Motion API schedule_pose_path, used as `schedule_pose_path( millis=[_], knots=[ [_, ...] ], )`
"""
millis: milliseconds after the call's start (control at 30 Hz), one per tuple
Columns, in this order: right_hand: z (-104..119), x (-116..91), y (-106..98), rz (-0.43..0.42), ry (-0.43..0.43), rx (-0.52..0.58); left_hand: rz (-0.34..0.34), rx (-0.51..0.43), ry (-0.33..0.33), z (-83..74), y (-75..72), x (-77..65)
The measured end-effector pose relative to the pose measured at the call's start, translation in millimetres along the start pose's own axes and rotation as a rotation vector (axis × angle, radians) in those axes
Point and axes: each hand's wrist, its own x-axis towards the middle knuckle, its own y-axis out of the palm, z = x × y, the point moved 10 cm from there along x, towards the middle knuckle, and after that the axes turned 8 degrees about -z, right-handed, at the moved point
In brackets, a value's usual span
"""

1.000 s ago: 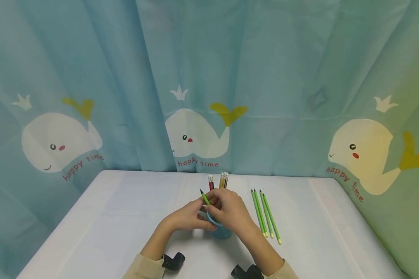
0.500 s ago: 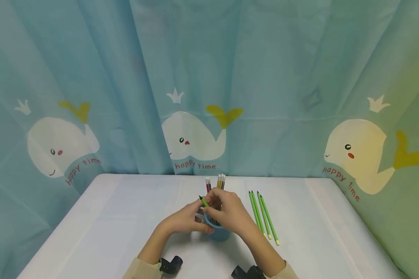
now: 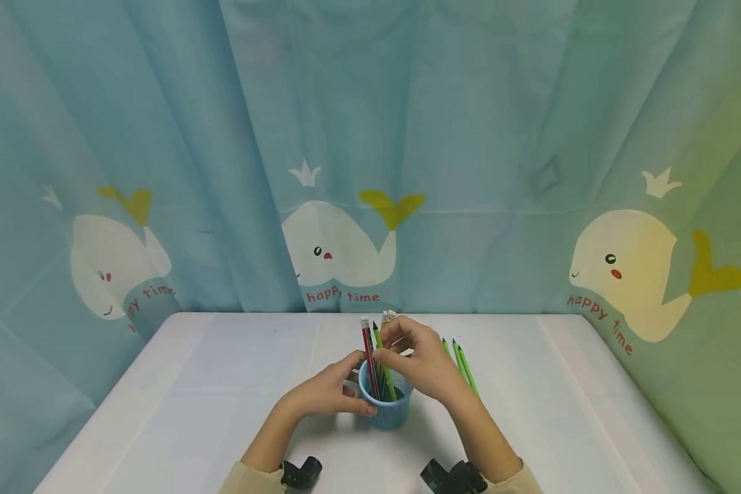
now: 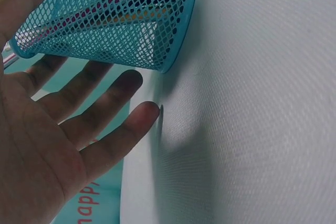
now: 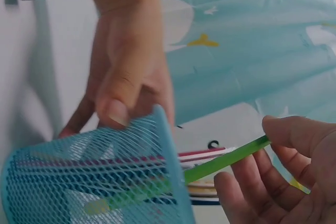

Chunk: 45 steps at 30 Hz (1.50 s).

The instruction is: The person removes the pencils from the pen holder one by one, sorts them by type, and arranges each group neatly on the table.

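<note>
A light blue mesh pencil cup (image 3: 387,416) stands on the white table. My left hand (image 3: 324,391) steadies its left side, thumb across the near side and fingers reaching behind; in the left wrist view the ring and little fingers spread free of the mesh (image 4: 113,30). My right hand (image 3: 425,358) pinches a green pencil (image 5: 226,160) near its dark tip, between thumb and fingers. That pencil leans in the cup, point up, its pale eraser end low inside the mesh. Red-and-black pencils (image 3: 368,350) with white erasers up share the cup, and yellow ones stand behind, partly hidden by my right hand.
Several green pencils (image 3: 463,363) lie on the table to the right, tips pointing away, partly covered by my right forearm. A blue curtain (image 3: 481,137) printed with whales hangs along the table's back edge. Black wrist devices (image 3: 302,473) sit on both wrists.
The green pencil has swung from tilted left over the rim to nearly upright inside the cup. My right hand has shifted rightward and slightly up with it; the left hand stays at the cup.
</note>
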Motion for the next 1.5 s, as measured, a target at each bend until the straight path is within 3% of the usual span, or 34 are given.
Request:
schedule_pose_path(
  millis=[233,400,600,1167,1500],
  knots=[
    [-7,3,-22,-0.051,0.07,0.182,-0.005,-0.017,-0.012,0.9,0.6,-1.0],
    [-8,7,-44,-0.126,0.068,0.275,-0.019,-0.012,-0.004,-0.1,-2.1,0.1],
    [-15,5,-73,-0.212,0.129,0.352,-0.011,0.002,0.005,-1.1,1.2,1.9],
    [-29,1,-125,-0.361,0.173,0.269,-0.013,0.02,-0.008,0.4,-1.9,2.3],
    [-48,-1,-142,-0.406,0.196,0.242,-0.007,0.01,-0.016,1.9,-0.9,1.9]
  ],
)
